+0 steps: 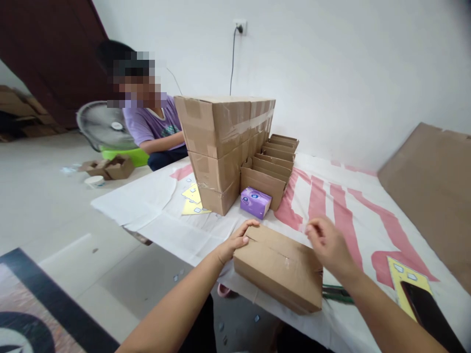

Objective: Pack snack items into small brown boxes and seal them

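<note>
A flat, closed cardboard box [277,267] lies at the near edge of the cloth-covered table. My left hand [235,242] grips its far left corner, thumb on top and fingers over the edge. Above the box's right end, my right hand [329,245] is curled with thumb and fingertips pinched together; a faint clear bit shows at the fingertips, too small to name. A strip of shiny tape [287,264] seems to lie on the box's top. Beyond the box sits a small purple patterned box [255,202]. A green-handled tool [336,293] is partly hidden under my right wrist.
Stacked taped cartons [231,127] stand mid-table, with a row of open cardboard boxes [270,169] on their right. A dark phone [429,311] lies at the right on a yellow sheet [399,274]. Another person [158,122] crouches behind the stack near a fan [106,125].
</note>
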`<state>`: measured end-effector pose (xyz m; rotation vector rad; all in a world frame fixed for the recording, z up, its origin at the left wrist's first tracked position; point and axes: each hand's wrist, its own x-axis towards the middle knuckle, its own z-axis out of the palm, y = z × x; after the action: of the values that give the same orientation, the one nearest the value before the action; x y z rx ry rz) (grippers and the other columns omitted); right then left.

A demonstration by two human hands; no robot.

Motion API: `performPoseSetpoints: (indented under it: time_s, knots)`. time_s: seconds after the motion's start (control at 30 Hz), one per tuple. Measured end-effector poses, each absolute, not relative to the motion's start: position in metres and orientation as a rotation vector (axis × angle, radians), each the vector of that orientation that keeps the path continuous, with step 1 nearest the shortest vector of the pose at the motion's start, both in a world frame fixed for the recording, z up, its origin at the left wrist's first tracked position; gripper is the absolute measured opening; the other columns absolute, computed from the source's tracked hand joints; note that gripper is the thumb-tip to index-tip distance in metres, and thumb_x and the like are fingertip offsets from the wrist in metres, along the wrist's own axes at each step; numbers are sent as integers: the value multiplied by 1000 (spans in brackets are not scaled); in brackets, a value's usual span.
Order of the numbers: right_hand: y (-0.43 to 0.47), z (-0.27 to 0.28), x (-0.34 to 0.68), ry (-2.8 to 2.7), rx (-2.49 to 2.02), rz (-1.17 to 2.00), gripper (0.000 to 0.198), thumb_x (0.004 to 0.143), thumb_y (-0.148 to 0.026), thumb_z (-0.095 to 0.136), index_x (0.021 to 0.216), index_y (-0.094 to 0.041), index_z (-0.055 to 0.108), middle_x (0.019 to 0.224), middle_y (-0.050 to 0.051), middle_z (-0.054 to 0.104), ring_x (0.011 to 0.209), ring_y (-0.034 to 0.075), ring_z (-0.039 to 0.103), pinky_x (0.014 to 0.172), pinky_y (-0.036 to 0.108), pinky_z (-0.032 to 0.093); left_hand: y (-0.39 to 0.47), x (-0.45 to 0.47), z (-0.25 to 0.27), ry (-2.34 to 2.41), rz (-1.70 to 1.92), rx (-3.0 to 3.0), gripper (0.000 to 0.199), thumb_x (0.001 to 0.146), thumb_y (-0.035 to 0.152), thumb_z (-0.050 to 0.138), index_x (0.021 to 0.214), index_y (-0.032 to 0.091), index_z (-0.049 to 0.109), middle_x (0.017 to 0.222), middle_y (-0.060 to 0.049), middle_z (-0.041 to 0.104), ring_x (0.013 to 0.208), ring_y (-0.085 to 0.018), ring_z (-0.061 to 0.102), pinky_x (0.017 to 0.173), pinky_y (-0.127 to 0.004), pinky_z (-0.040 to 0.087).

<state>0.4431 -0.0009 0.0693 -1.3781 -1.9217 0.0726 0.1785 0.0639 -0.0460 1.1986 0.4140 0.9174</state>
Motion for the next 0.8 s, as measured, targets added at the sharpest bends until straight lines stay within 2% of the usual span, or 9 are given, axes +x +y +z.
performPoseSetpoints:
  time_s: [0.1,0.27,0.37,0.43,0.57,0.63,0.7,0.8]
  knots:
    - [-14,75,486,-1831,-1416,-18,13,94,-29,50,87,-21,58,83,2,61,75,16,58,66,27,47,62,177,-44,435,911,1224,65,70,53,68,125,27,45,118,-4,53,99,-24,54,81,-30,42]
    - [-70,49,541,-2158,-1448,-101,8,94,-25,51,93,-23,59,87,3,63,80,16,61,70,27,47,64,176,-48,429,901,1215,66,72,54,67,128,28,43,128,-5,48,104,-26,54,83,-32,43]
    - [-109,17,560,-2374,-1565,65,14,95,-24,46,94,-23,60,89,4,63,80,17,62,72,29,48,67,176,-54,447,940,1249,65,71,54,66,127,27,46,126,-6,50,105,-27,55,84,-33,43]
    - [-132,-8,564,-2442,-1738,194,20,95,-23,42,87,-22,61,86,5,63,78,19,62,71,31,48,69,177,-57,449,954,1275,64,72,55,65,126,27,47,124,-6,51,105,-28,55,85,-35,43]
    - [-163,-46,559,-2410,-2057,494,17,83,-12,44,78,-21,57,84,5,64,76,19,62,69,31,48,69,178,-61,468,975,1263,65,71,56,65,127,27,48,126,-7,50,107,-30,54,86,-36,43]
    - [-168,-49,556,-2359,-2112,632,14,75,-11,50,82,-21,56,88,5,64,80,20,62,71,31,48,67,178,-58,478,985,1231,67,70,57,66,127,27,48,128,-6,50,111,-31,52,88,-37,43]
    - [-166,-41,557,-2320,-2121,742,16,73,-14,54,86,-22,57,91,4,65,83,20,62,74,32,48,64,178,-52,475,971,1216,68,70,55,66,129,28,47,131,-7,49,116,-33,50,92,-39,42]
    - [-156,-21,561,-2283,-2095,714,13,83,-22,49,91,-22,59,90,5,65,83,21,64,75,34,49,60,176,-39,473,910,1238,71,73,52,65,136,29,42,141,-8,42,127,-36,41,100,-44,37]
